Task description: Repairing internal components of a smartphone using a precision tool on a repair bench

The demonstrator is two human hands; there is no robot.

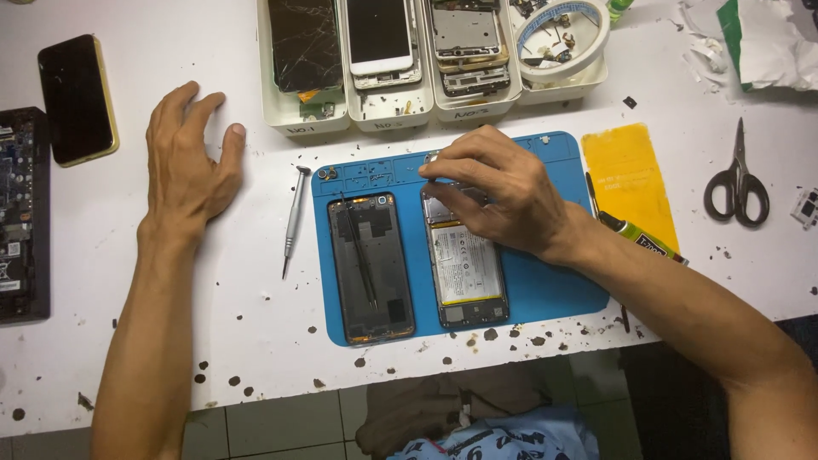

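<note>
Opened phone (464, 273) with its back off sits on the blue mat (554, 290) near the front edge of the table (256, 341), battery side up; next to it on the mat's left half lies the removed back shell (371, 268) with what looks like a thin dark tool resting lengthwise in it – probably parked there so it doesn't roll off.

Right hand (498, 192) is over the top end of the phone, fingers bunched together in a pinch right at the upper edge; looks like the grip is closed on some tiny part, maybe a screw, but it's too small to tell what. So the phone is directly under and just in front of that pinch, touching or nearly so.

Left hand (187, 162) is flat on the bare table well to the left of the mat, fingers spread, holding nothing – my guess is it's just bracing; a small screwdriver (294, 217) lies between it and the mat, within easy reach.

Along the back edge there's a row of white trays (366, 111) with phone screens and frames sorted in them; a roll of tape (562, 30) sits in the rightmost one. Right of the mat: a yellow sheet (630, 179), a glue tube (643, 238), scissors (737, 179). A dark phone (77, 98) lies at the far left.
</note>
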